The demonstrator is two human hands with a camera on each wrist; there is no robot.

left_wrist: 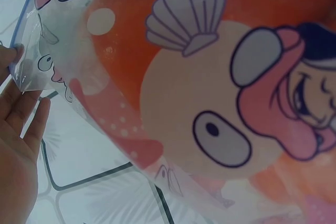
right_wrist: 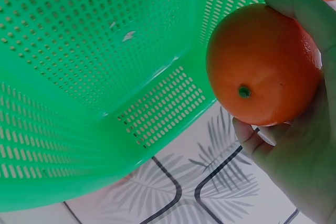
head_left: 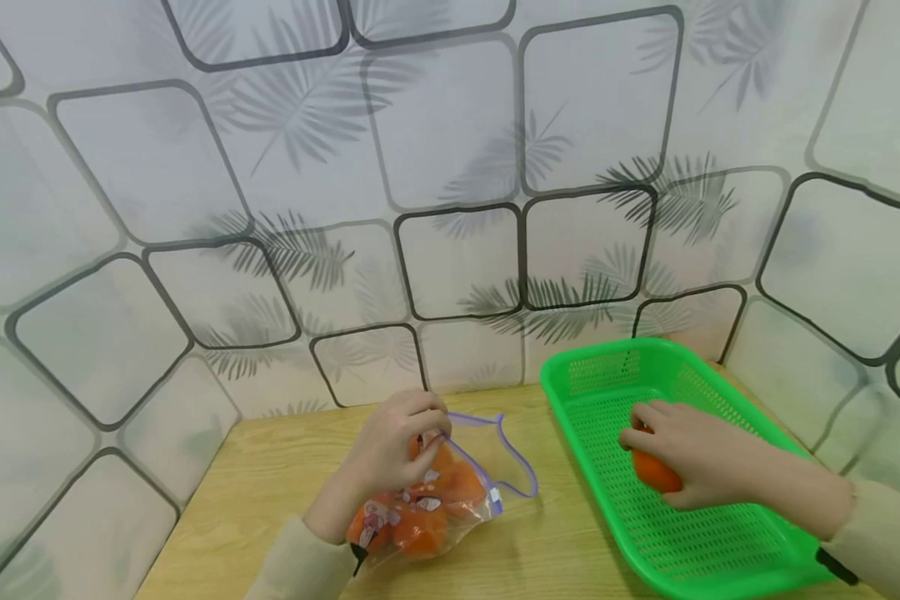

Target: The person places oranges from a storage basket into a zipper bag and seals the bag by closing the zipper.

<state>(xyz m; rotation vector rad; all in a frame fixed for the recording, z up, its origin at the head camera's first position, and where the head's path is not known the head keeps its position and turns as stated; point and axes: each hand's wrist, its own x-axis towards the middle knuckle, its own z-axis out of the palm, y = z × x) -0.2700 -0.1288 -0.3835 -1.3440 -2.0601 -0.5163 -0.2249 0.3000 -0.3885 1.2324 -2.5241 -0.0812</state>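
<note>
My right hand (head_left: 678, 450) grips an orange (head_left: 654, 472) over the green plastic basket (head_left: 592, 462). In the right wrist view the orange (right_wrist: 262, 66) shows a small green stem end, with thumb and fingers curled round its sides. At the left, my left hand (head_left: 401, 442) pinches the rim of a clear zip bag (head_left: 513, 467) with a purple edge. Several oranges (head_left: 420, 533) lie inside this bag, partly hidden by its cartoon print. The left wrist view shows the bag's printed side (left_wrist: 178, 98) up close and the fingers (left_wrist: 26, 108) at its edge.
Both the bag and the basket rest on a light wooden table (head_left: 270, 467). Patterned wall covering (head_left: 457, 258) with leaf prints and rounded squares surrounds the table at the back and sides. A white slider (head_left: 494, 495) sits on the bag's zip.
</note>
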